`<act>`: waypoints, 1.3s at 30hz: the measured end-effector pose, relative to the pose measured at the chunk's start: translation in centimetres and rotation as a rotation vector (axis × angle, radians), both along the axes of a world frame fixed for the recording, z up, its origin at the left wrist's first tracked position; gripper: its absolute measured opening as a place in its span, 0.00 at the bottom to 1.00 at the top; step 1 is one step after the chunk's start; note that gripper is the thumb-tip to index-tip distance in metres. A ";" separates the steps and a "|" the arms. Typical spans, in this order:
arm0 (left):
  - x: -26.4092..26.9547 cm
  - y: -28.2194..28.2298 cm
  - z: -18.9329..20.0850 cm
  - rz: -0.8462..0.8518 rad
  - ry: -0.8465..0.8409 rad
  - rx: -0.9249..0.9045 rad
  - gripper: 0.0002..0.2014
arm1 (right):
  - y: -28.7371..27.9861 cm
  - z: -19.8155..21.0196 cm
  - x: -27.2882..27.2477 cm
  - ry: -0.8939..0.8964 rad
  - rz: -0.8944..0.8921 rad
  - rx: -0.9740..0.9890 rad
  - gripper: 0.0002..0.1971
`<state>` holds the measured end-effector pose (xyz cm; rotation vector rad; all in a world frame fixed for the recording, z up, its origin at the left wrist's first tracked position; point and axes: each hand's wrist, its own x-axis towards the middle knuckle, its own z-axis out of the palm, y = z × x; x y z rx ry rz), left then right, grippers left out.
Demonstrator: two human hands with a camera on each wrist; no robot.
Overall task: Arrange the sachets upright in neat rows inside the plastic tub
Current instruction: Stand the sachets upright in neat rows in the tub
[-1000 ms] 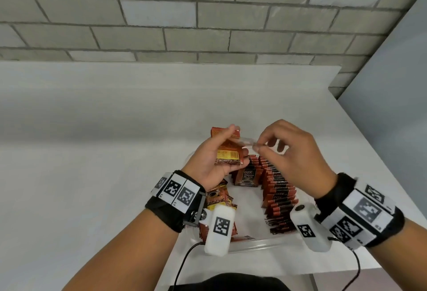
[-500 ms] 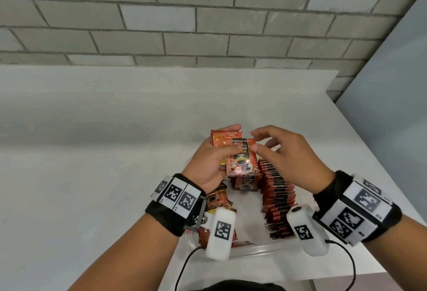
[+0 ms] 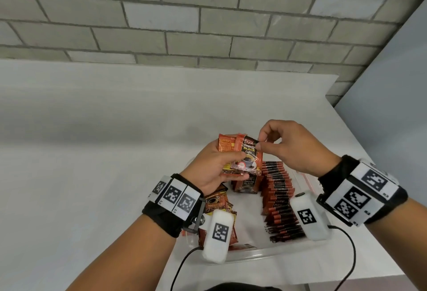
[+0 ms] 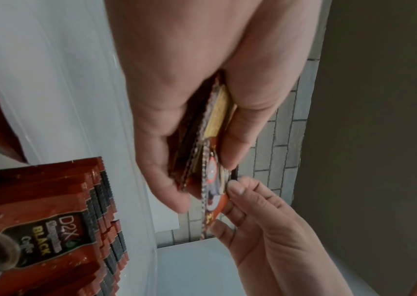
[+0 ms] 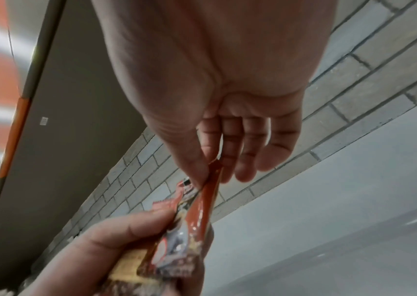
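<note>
My left hand (image 3: 221, 163) grips a small bundle of red-brown coffee sachets (image 3: 227, 149) above the far end of the clear plastic tub (image 3: 249, 255). The front sachet (image 3: 248, 154), label toward me, is pinched at its top right corner between thumb and forefinger of my right hand (image 3: 260, 144). In the left wrist view the bundle (image 4: 207, 148) sits edge-on between thumb and fingers. The right wrist view shows the pinched sachet (image 5: 202, 204). A long upright row of sachets (image 3: 278, 198) fills the tub's right side; a short row (image 3: 245, 184) stands at its far end.
Loose sachets (image 3: 217, 205) lie jumbled in the tub's left part, partly under my left wrist. The tub sits near the right front corner of a white table (image 3: 92, 152). A grey brick wall (image 3: 208, 18) runs behind and a grey panel stands at right.
My right hand turned a sachet face-on against the bundle and now pinches its top corner, higher than before. Both hands have risen slightly.
</note>
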<state>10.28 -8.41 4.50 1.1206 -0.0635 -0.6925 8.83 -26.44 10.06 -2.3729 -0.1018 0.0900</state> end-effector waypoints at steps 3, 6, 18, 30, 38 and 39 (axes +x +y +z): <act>-0.1 0.0 0.0 -0.008 0.008 0.040 0.09 | -0.5 0.5 0.6 0.122 0.034 0.138 0.10; 0.0 0.1 0.1 0.046 0.015 0.050 0.10 | -1.0 0.8 0.9 0.135 0.059 0.070 0.08; 1.3 2.0 0.1 0.361 0.111 0.002 0.10 | -0.2 -3.5 -0.1 0.235 0.290 -0.526 0.06; 0.6 2.5 0.2 0.389 0.140 -0.018 0.09 | 1.0 -5.4 0.3 0.245 0.382 -0.862 0.07; 0.4 2.3 0.1 0.375 0.132 -0.008 0.11 | 1.5 -4.9 0.4 0.247 0.357 -0.911 0.02; 0.4 2.3 0.1 0.373 0.132 -0.008 0.11 | 1.5 -4.9 0.4 0.248 0.358 -0.910 0.02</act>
